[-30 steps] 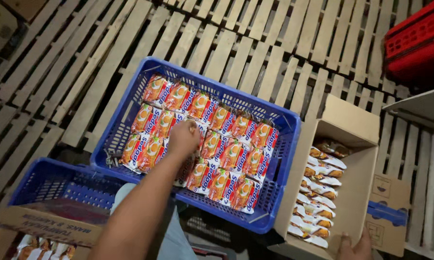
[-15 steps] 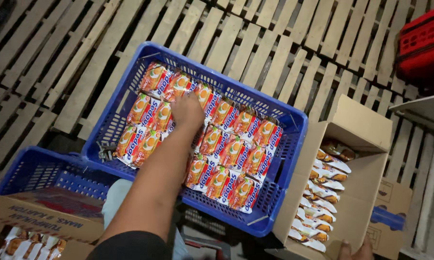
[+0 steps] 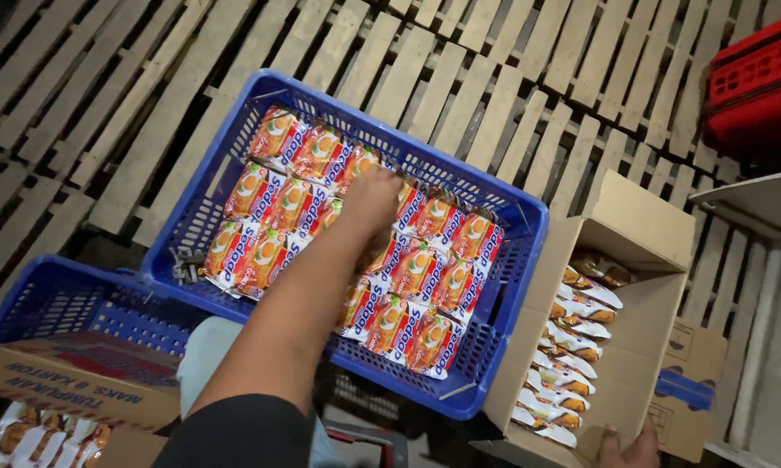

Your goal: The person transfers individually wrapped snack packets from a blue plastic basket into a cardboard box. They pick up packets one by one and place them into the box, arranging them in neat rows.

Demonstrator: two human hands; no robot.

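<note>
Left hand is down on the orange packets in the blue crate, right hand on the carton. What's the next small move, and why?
Probably press the left hand flat to settle the orange packets; several around it lie tilted and overlapping in the blue crate. The right hand only grips the carton edge, holding no packet.

The floor is made of pale wooden slats (image 3: pixel 494 78) with dark gaps between them, and they run diagonally over the whole upper part of the frame. In the centre a blue plastic crate (image 3: pixel 234 156) stands directly on the slats, with a second blue crate (image 3: pixel 52 303) at the lower left just beside its near corner and an open cardboard box (image 3: pixel 642 225) at the lower right touching its right side. A red crate (image 3: pixel 754 78) sits at the upper right edge, well apart from the blue ones.
</note>
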